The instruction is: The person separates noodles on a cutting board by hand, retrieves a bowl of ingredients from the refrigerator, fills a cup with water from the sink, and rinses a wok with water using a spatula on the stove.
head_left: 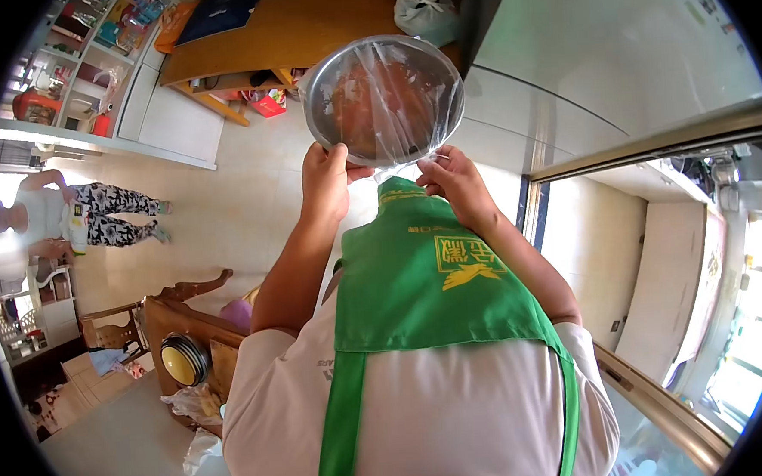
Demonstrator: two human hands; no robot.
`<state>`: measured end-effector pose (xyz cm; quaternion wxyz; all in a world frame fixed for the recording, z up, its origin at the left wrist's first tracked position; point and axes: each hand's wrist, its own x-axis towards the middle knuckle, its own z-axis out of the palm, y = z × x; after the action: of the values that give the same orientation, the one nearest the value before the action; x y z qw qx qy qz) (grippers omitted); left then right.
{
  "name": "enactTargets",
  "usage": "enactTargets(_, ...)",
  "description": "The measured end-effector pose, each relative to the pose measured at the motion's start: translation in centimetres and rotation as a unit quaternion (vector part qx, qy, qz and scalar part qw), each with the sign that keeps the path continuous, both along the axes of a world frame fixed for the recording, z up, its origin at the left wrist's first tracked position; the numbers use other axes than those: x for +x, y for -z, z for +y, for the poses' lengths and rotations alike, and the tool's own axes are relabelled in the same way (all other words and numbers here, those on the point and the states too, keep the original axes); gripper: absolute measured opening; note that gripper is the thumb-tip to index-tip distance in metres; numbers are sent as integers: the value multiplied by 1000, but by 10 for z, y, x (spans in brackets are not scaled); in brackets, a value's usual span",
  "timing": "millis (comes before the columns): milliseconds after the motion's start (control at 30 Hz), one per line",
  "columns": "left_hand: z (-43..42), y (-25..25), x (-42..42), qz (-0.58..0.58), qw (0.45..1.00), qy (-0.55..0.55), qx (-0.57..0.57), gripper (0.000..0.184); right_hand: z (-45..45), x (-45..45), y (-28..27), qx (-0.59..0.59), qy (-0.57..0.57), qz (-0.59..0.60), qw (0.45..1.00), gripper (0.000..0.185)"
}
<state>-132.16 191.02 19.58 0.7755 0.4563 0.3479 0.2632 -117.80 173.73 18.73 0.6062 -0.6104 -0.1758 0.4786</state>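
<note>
A round metal bowl [316, 112] with reddish food inside is held up in front of the green apron [400, 271]. Clear plastic film [382, 91] stretches over its top, wrinkled and bunched at the near rim. My left hand [326, 179] grips the near-left rim, thumb on top and fingers partly hidden beneath. At the near-right rim my right hand [457, 182] pinches the gathered edge of the film between closed fingers.
Beyond the bowl stands a wooden table [318, 26] with a dark blue folder [221, 12] and a white plastic bag [426, 16]. A person [78, 215] stands far left. Shelves [87, 64] are at upper left, a wooden chair [192, 334] at lower left, a glossy cabinet [595, 54] at right.
</note>
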Motion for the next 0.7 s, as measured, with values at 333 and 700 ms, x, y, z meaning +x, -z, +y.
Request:
enactTargets(333,-17,8,3,5,999,-40,18,18,-32,-3,4,81,-113,65,988,14)
enactTargets(700,-26,1,4,13,999,-15,44,18,-40,3,3,61,-14,-63,996,23)
